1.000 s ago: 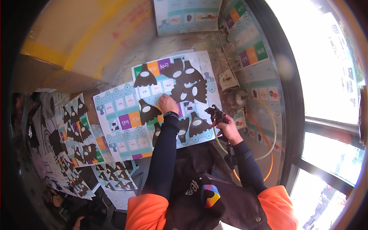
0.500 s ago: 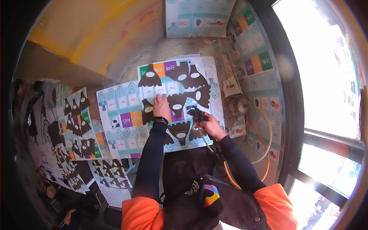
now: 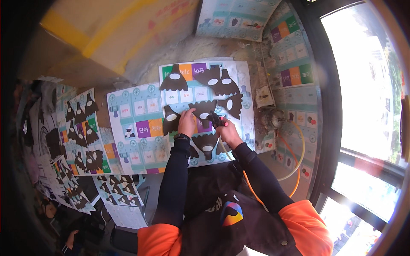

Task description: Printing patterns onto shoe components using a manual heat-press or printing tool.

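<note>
Black flared cut-outs with scalloped hems and pale ovals lie on a printed sheet (image 3: 179,102) in front of me. My left hand (image 3: 186,123) is laid flat, fingers stretched out, between a left-hand cut-out (image 3: 171,116) and the central cut-out (image 3: 202,107); its fingertips reach the central one's edge. In my right hand (image 3: 230,135) is a small dark spray gun (image 3: 217,120), its nozzle pointing at the central cut-out. Below it lies another cut-out (image 3: 207,146). Whether any spray is coming out, I cannot tell.
Yellow and orange hoses (image 3: 301,147) loop on the right, beside a window frame (image 3: 328,106). A large brown board with yellow tape (image 3: 124,34) hangs at the far left. More printed sheets (image 3: 141,106) with cut-outs (image 3: 81,128) lie leftward. A person's hand (image 3: 72,239) shows at lower left.
My left hand has moved down and right, from the printed pictures to the central cut-out's edge. My right hand has brought the spray gun a little higher, over that cut-out. The view has shifted slightly.
</note>
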